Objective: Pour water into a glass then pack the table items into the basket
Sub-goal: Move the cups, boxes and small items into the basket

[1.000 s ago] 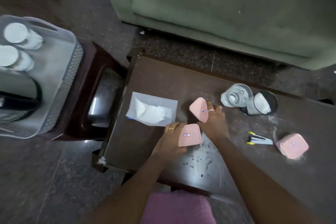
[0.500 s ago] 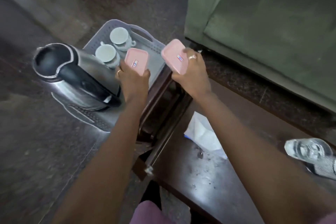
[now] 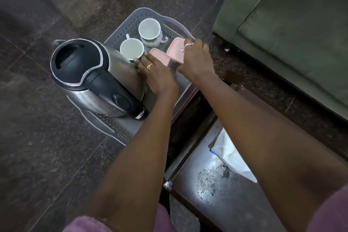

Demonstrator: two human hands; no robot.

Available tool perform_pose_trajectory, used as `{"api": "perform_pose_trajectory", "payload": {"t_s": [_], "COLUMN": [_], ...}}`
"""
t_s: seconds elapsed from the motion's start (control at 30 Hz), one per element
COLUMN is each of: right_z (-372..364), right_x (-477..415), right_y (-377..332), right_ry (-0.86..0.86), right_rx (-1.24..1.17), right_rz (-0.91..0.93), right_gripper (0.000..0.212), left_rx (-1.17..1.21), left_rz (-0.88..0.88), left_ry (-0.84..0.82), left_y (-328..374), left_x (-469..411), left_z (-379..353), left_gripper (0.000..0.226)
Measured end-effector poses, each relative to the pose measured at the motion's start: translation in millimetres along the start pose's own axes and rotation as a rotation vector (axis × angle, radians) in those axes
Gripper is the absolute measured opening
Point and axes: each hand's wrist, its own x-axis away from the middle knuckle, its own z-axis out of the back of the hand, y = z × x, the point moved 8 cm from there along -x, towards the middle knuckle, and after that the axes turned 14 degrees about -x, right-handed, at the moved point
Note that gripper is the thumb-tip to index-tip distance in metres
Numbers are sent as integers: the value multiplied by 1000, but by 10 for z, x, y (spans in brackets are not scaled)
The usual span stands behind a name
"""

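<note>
Pink containers (image 3: 159,57) (image 3: 177,51) held by both hands (image 3: 156,73) (image 3: 195,60) inside basket (image 3: 131,24), wedged between cups (image 3: 131,49), kettle (image 3: 94,75), rim.

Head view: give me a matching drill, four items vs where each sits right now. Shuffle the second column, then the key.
Items
1. kettle
2. far cup
3. right-hand pink box
4. white bag

Places
A. on the table, at the right arm
B. near left of the basket, black lid up
C. under the right hand, at the basket's right side
D. far end of the basket, mouth up

Pairs: 1-B, 2-D, 3-C, 4-A
</note>
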Motion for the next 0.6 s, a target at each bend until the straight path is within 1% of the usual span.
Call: {"api": "perform_pose_trajectory", "payload": {"t_s": [0.17,0.3,0.4,0.47,0.6], "right_z": [-165,-166,-158,-157,-164], "right_x": [33,53,66,84,88], "right_y": [90,58,78,73,-29], "right_ry": [38,73,52,27,-15], "right_rx": [92,115,133,143,190], "right_rz": [-39,-25,-34,-23,52], "right_gripper": [46,37,29,28,35], "left_rx": [-82,-68,-68,-61,-61], "left_rz": [-42,-41,-30,-21,-31], "left_ry": [-13,-7,-5,-17,-29], "left_y": [14,1,14,23,27], "left_x": [-66,-130,-133,-163,-231], "left_z": [-142,-150,-124,-98,-55], "left_gripper": [52,51,50,49,50]}}
